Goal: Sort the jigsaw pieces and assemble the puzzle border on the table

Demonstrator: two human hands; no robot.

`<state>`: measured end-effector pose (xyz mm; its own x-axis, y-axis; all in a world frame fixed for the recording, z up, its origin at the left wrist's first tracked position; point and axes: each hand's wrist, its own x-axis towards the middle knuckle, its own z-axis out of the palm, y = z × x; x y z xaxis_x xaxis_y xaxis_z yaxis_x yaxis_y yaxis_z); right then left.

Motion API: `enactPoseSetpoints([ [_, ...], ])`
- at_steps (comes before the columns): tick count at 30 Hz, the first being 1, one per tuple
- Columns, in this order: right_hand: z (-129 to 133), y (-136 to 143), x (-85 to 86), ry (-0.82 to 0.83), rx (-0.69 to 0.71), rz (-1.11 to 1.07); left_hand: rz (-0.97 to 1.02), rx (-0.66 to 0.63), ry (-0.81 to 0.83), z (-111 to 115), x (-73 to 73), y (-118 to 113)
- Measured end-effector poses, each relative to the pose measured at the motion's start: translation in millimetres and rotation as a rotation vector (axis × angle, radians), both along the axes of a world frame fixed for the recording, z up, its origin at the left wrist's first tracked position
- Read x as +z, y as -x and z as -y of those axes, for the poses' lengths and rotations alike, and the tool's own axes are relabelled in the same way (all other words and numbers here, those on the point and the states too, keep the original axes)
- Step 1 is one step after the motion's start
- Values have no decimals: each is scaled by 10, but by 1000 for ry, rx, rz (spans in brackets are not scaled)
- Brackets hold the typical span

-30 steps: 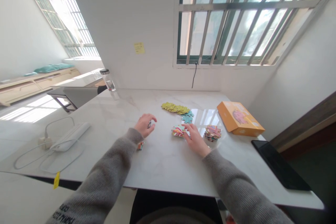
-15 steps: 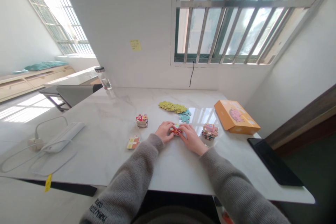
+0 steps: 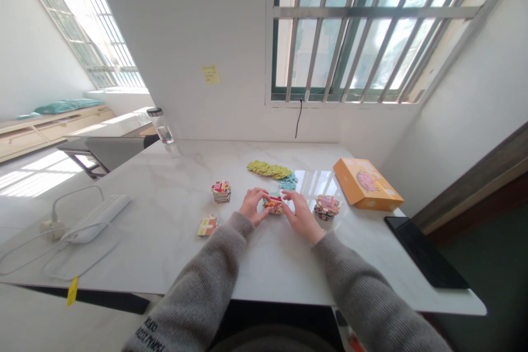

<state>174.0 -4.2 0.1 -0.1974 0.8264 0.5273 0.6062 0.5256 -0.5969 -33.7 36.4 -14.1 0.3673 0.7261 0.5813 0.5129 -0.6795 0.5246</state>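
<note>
A small stack of colourful puzzle pieces (image 3: 273, 204) sits on the white marble table (image 3: 173, 187), near the middle and a little toward the near edge. Both hands close on it from either side: the left hand (image 3: 252, 204) curls against its left edge with the fingers bent round it, and the right hand (image 3: 300, 215) presses against its right edge, fingers stretched forward along the top and side. The stack is held between the two while it rests on the table.

Just right of the right hand lies a loose heap of mixed pieces (image 3: 326, 207). Beyond the held stack, farther from the person, is a patch of teal pieces (image 3: 287, 181) and, touching it on the left, a spread of yellow-green pieces (image 3: 269, 169). To the left of the left hand stands another neat stack of pieces (image 3: 221, 191), and nearer the person a single flat group of joined pieces (image 3: 207, 225) lies apart.

Far right on the table is an orange box (image 3: 366, 183), and near the right edge a dark tablet (image 3: 424, 252). At the far left lie a white power strip (image 3: 97, 218) with its cable, and at the far edge stands a clear bottle (image 3: 160, 125).
</note>
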Motion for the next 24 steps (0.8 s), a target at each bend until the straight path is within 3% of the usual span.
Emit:
enactPoseSetpoints([
  [6, -1, 21, -40, 13, -2, 77, -77, -22, 12, -58, -132, -31],
  [14, 0, 9, -41, 14, 2, 49, -107, -33, 58, -48, -150, -23],
  [20, 7, 14, -12, 20, 2, -51, -20, 10, 12, 2, -66, -40],
  [24, -1, 33, 19, 150, 66, -253, 78, -18, -52, 85, 32, -87],
])
